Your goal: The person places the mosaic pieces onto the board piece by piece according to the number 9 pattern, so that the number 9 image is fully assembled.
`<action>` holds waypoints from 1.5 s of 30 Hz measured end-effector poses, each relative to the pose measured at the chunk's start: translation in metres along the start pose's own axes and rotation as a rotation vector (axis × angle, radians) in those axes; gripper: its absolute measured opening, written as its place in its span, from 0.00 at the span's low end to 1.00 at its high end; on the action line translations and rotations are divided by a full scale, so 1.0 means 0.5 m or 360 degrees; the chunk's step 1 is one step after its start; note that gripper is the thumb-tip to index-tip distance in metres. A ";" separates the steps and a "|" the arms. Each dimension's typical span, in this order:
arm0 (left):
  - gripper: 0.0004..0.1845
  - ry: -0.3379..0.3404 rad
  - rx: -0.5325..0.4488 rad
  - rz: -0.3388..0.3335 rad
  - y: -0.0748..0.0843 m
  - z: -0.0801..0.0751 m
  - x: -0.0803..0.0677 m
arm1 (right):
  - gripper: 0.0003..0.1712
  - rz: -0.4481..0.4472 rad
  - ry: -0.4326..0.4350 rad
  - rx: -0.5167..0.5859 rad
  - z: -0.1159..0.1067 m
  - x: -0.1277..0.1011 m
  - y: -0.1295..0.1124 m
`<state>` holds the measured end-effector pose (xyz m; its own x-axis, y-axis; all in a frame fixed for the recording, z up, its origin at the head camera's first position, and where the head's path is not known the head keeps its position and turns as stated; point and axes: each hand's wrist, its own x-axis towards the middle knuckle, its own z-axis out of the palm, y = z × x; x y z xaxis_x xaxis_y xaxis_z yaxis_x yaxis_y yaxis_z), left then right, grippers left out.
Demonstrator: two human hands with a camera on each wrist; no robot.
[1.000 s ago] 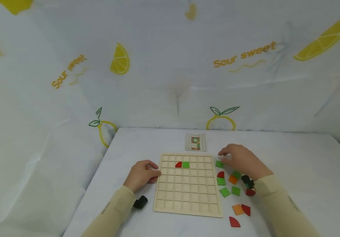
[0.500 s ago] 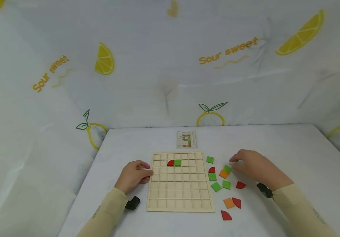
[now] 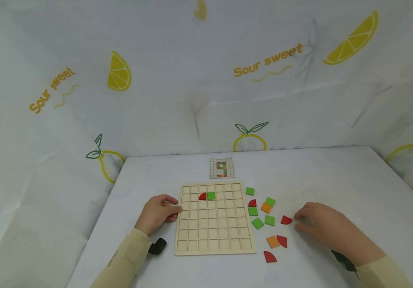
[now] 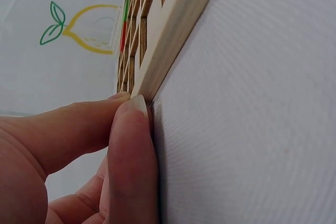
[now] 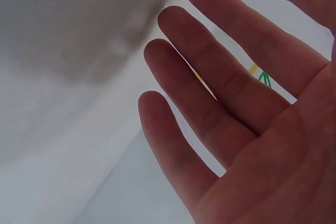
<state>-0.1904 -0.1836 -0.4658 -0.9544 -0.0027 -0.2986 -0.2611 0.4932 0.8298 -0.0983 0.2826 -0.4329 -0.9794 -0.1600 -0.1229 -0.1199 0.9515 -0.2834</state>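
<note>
Flat, grid board (image 3: 213,224), long axis running away, left hand (image 3: 157,214) at its edge

Red quarter-circle tile (image 3: 286,219) — flat on the table, right of the wooden grid board (image 3: 213,219). Board lies flat — two cells filled.

White table (image 3: 336,176) against lemon-printed white cloth (image 3: 192,80) walls.
</note>
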 end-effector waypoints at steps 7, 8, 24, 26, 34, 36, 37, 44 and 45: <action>0.14 -0.0008 -0.0005 -0.0011 -0.002 0.000 -0.002 | 0.12 0.0074 -0.0106 -0.0050 0.005 0.005 -0.011; 0.14 -0.0013 -0.0009 -0.0007 -0.001 0.001 -0.002 | 0.11 0.0068 -0.0113 -0.0051 0.005 0.006 -0.013; 0.15 -0.0008 -0.0048 0.0008 -0.004 0.001 -0.004 | 0.11 -0.0009 -0.0075 -0.0133 0.008 0.049 -0.061; 0.15 -0.0007 -0.0049 0.0010 -0.003 0.001 -0.005 | 0.11 -0.0004 -0.0070 -0.0152 0.009 0.057 -0.067; 0.16 -0.0063 -0.0083 0.0056 0.007 0.005 -0.004 | 0.12 0.0022 -0.0049 -0.0213 0.013 0.072 -0.070; 0.16 -0.0061 -0.0080 0.0048 0.008 0.005 -0.003 | 0.12 0.0036 -0.0049 -0.0208 0.014 0.076 -0.070; 0.16 -0.0055 -0.0072 0.0044 0.007 0.005 -0.003 | 0.13 0.0042 -0.0052 -0.0203 0.015 0.078 -0.070; 0.16 -0.0037 -0.0049 0.0033 0.006 0.000 -0.008 | 0.14 0.0043 0.0000 -0.0189 0.022 0.092 -0.080; 0.16 -0.0038 -0.0049 0.0036 0.006 -0.001 -0.009 | 0.15 0.0038 0.0006 -0.0188 0.022 0.094 -0.082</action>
<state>-0.1869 -0.1824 -0.4616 -0.9564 0.0291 -0.2906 -0.2442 0.4661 0.8504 -0.1374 0.2332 -0.4375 -0.9828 -0.1362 -0.1247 -0.1146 0.9794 -0.1662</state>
